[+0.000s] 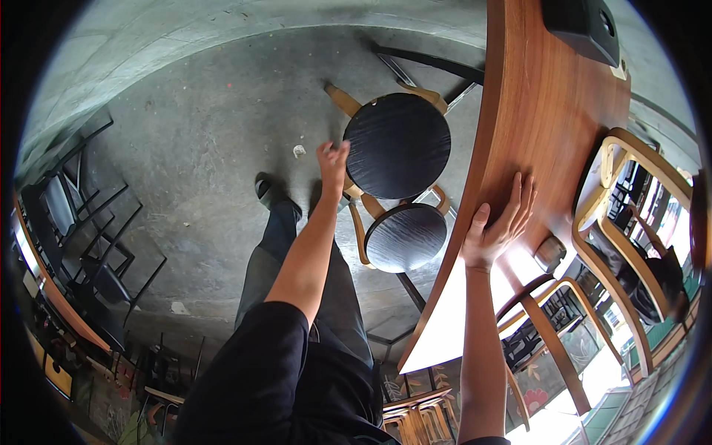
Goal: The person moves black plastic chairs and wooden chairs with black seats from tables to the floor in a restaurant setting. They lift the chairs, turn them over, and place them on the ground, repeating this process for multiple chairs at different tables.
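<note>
My left hand (pixel 334 169) is beside the left rim of a stool with a round black seat (pixel 397 144) and bent light-wood legs. Its fingers are apart, slightly curled and a little blurred, with nothing in them; whether a fingertip touches the rim I cannot tell. A second, similar stool with a black seat (pixel 406 237) stands upright just nearer to me. My right hand (pixel 498 228) rests on the wooden tabletop (pixel 534 111) near its edge, palm down and fingers spread. Close to that hand is a small round container (pixel 550 254).
Two upturned stools (pixel 598 194) (pixel 525 303) sit on the tabletop, legs in the air. A black box-shaped device (pixel 584 28) stands at its far end. Dark metal table framing (pixel 434 64) runs near the stools. Black chairs (pixel 105 272) are at left on the concrete floor (pixel 222 139).
</note>
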A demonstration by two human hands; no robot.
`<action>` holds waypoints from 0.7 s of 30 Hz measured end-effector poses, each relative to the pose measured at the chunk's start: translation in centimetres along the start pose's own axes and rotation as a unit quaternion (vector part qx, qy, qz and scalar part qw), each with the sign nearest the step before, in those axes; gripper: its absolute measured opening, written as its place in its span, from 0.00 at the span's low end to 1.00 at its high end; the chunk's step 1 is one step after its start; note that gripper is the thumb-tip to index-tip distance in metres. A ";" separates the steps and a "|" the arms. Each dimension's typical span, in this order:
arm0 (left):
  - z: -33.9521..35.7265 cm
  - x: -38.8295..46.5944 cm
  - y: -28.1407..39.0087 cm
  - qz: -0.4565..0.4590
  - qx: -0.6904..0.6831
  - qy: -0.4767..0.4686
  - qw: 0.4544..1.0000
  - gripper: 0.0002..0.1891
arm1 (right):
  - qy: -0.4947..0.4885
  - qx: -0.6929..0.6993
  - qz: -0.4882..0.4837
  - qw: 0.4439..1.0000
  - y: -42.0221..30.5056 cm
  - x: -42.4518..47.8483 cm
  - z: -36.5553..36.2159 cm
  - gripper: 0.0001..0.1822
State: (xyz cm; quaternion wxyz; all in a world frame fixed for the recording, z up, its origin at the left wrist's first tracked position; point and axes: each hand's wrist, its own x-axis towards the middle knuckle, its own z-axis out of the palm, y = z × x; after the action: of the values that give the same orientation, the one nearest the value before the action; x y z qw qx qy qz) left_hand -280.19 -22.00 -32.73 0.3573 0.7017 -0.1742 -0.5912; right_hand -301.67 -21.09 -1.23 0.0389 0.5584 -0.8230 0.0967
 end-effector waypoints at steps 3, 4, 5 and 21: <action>-3.8 -5.0 -6.7 -0.073 -0.014 -0.012 0.997 0.34 | 0.004 -0.002 0.001 1.000 0.3 -0.2 0.0 0.38; -4.3 -7.0 -8.6 -0.012 0.038 -0.030 0.999 0.32 | 0.010 0.006 -0.002 1.000 0.2 -0.1 0.1 0.38; -4.8 -7.9 -10.5 -0.020 0.136 -0.071 0.988 0.35 | 0.015 0.016 -0.008 1.000 -0.2 0.3 0.2 0.38; -5.3 -13.7 -10.8 -0.099 0.379 -0.371 0.842 0.35 | 0.038 0.032 -0.013 0.999 0.5 -0.2 0.5 0.35</action>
State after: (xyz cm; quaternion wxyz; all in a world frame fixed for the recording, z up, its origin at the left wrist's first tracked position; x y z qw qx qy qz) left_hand -280.31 -3.91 -30.45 -0.0883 0.5243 -0.4333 -0.7278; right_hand -302.02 -20.83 -1.85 0.0533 0.5660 -0.8101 0.1432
